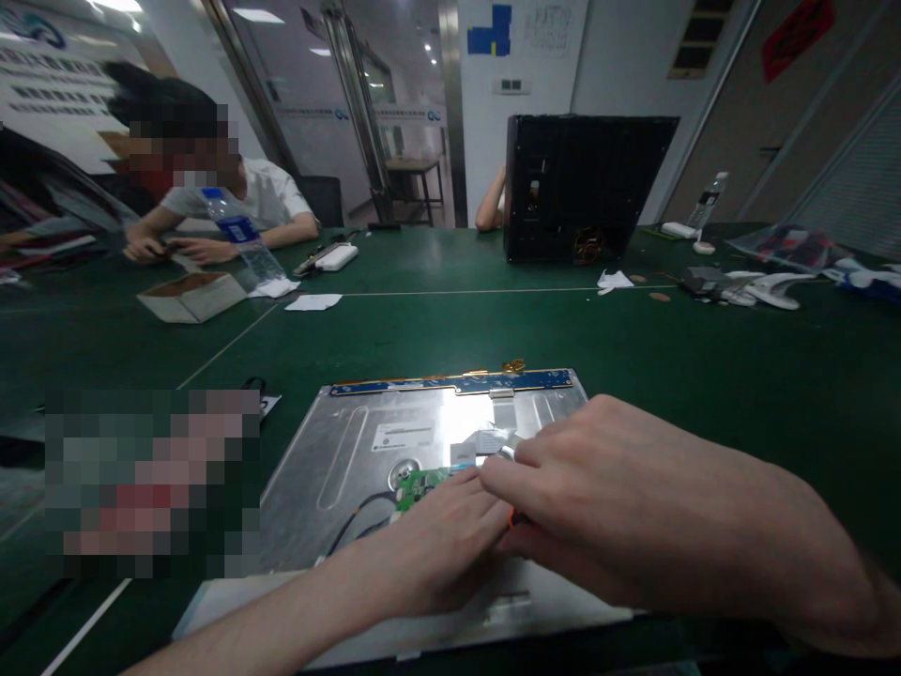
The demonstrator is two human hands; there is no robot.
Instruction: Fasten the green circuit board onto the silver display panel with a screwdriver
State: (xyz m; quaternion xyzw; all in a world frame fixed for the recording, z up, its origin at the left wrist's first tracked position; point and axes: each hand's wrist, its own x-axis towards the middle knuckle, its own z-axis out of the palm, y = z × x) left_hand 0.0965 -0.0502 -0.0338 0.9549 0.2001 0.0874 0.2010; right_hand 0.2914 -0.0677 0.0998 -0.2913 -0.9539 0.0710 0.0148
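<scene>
In front of me lies a flat metal-backed display panel (344, 451) with a white label and a long blue circuit strip (415, 384) along its far edge. A small green circuit board (415, 485) with dark cables sits near its middle. My left hand (450, 545) rests palm down over this board, its fingers stretched toward the right and their tips partly hidden. Above them my right hand (598, 498) is closed, with its fingers bent downward. A bit of something orange (515, 516) shows beneath the right fingers; its kind is hidden.
A large black box-shaped case (584, 188) stands across the green table (422, 329). At the left back are a water bottle (243, 235), an open carton (193, 299) and a seated person (267, 197). White and grey parts (746, 286) lie at the right back.
</scene>
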